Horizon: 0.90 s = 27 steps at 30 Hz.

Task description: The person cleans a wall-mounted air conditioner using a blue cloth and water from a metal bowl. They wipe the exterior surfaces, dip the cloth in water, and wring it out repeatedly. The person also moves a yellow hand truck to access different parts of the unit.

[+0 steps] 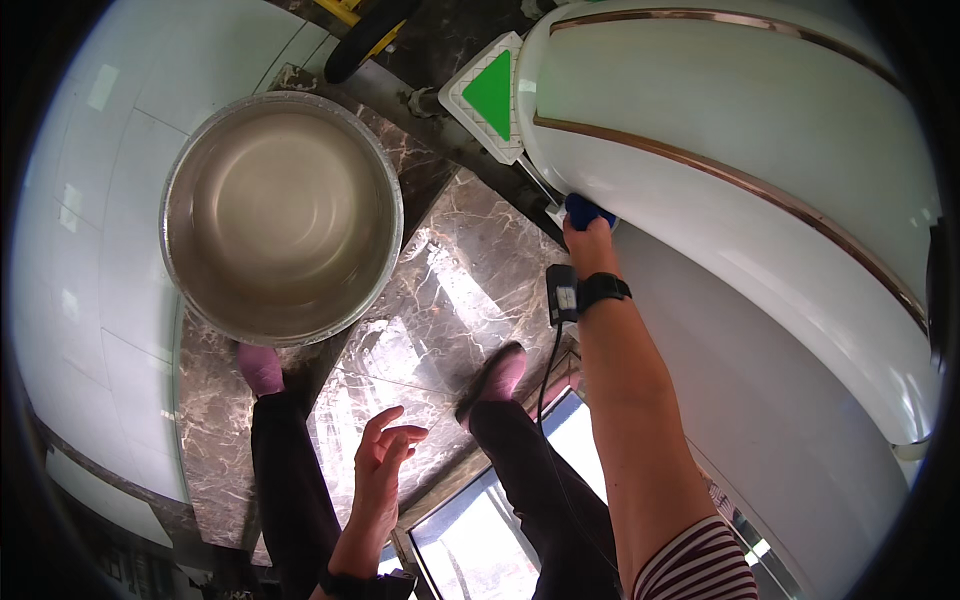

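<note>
My right hand (591, 240) reaches forward and grips a blue cloth (582, 210) at the lower edge of a large glossy white curved body (645, 165) with copper-coloured trim. Right beside the cloth is a small white fitting (556, 213) at the end of a thin rod. My left hand (381, 469) hangs above the marble-patterned floor (480, 240), holding nothing, its fingers apart and slightly bent. A wide round metal basin (281, 217), which appears to hold water, stands ahead on the left.
A white frame with a green triangle (491, 96) juts from the white body's near end. Beyond it are a black wheel (367, 45) and yellow metal parts. A cable (546, 390) runs from the box on my right wrist. My feet stand apart on the floor; pale wall panels (112, 225) line the left.
</note>
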Tool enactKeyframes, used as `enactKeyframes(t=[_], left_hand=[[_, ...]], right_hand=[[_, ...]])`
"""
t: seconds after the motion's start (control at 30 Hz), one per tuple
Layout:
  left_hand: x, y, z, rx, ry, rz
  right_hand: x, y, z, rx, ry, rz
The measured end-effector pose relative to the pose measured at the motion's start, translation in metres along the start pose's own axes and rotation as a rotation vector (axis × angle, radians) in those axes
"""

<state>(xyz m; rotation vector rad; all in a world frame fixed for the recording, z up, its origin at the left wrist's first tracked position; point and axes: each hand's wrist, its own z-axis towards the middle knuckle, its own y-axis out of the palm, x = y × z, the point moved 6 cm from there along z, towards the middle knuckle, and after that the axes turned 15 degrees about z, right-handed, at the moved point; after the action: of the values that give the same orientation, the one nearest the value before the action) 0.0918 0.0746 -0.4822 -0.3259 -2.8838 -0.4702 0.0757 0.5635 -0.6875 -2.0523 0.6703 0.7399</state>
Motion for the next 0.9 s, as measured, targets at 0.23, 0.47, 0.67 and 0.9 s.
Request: enactKeyframes(t=[0.23,0.47,0.67,0.9], left_hand=[[0.008,-0.012,-0.003,0.039,0.008,-0.045],[0.007,-0.012,-0.002,0.018,0.014,-0.089],[0.007,-0.013,-0.004,0.033,-0.021,-0.100],[0.008,-0.011,-0.005,0.005,-0.031,-0.077]], right_hand=[[-0.042,-0.016,-0.036,-0.068,0.042,-0.903],[-0.036,-0.072,-0.021,0.258,0.121,0.448],[-0.033,0.019,-0.044,0.313,0.189,0.646],[-0.012,0.067,-0.047,0.238,0.597,0.828]])
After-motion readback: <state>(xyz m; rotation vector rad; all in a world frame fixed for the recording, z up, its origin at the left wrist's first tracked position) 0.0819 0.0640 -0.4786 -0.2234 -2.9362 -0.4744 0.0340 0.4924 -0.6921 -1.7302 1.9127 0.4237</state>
